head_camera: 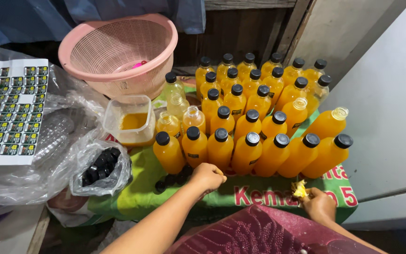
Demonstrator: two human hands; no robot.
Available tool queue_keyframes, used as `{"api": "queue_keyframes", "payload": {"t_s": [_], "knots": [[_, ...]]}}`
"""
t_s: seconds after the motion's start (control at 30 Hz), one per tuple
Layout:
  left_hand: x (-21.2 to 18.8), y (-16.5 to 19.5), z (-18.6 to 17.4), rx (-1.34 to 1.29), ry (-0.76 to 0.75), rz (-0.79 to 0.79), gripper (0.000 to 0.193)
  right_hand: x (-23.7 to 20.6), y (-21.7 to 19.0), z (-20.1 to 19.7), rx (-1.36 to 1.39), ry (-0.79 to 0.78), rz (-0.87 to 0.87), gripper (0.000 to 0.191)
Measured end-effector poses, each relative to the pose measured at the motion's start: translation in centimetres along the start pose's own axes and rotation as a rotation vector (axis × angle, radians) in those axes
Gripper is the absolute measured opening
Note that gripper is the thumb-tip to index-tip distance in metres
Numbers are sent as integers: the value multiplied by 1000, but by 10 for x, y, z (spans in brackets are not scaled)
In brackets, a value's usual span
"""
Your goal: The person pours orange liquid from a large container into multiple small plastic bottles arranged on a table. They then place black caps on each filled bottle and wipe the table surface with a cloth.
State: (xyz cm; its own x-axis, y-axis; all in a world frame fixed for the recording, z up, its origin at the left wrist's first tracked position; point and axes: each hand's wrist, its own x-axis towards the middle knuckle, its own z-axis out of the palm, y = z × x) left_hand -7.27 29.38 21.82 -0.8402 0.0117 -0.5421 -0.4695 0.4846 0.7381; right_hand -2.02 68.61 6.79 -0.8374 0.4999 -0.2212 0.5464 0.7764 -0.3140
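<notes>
- Right now the left hand (206, 176) rests with fingers curled together at the foot of the front row of bottles (220, 148), at about six o'clock from the cluster; whether it grips anything I cannot tell.
- The right hand (319, 203), at five o'clock, is pinched shut on a small crumpled yellow scrap (300, 189).
- Those capped orange bottles stand upright, touching one another, on a green printed cloth (137, 188).
- Filled, each likely feels fairly heavy; the plastic wall looks smooth, perhaps slippery if wet, and would give under a squeeze.
- The safest hold seems to be the narrow neck just below the black cap, or round the body.
- Several bottles (339, 114) are uncapped and would spill if tipped.
- Loose black caps (100, 165) sit in a clear bag at nine o'clock.
</notes>
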Motion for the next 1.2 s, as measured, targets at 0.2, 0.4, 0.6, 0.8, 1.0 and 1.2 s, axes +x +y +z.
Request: {"api": "queue_keyframes", "payload": {"t_s": [0.2, 0.4, 0.6, 0.8, 1.0, 1.2], "knots": [[1, -5, 2, 1, -61, -8, 19, -8, -46, 20, 40, -138, -224, 31], [-3, 2, -13, 224, -54, 55, 33, -27, -98, 18, 91, 8, -378, 45], [7, -11, -53, 551, -287, 205, 27, -86, -149, 0, 121, -60, -193, 56], [35, -38, -144, 721, -573, -141, 27, -154, -224, -28, 435, 54, -403, 45], [41, -66, -267, 809, -166, -168, 24, -201, -339, -40, 452, -223, -994, 28], [23, -71, -329, 542, 305, 109, 22, -226, -448, 12, 169, -542, -1339, 32]]}}
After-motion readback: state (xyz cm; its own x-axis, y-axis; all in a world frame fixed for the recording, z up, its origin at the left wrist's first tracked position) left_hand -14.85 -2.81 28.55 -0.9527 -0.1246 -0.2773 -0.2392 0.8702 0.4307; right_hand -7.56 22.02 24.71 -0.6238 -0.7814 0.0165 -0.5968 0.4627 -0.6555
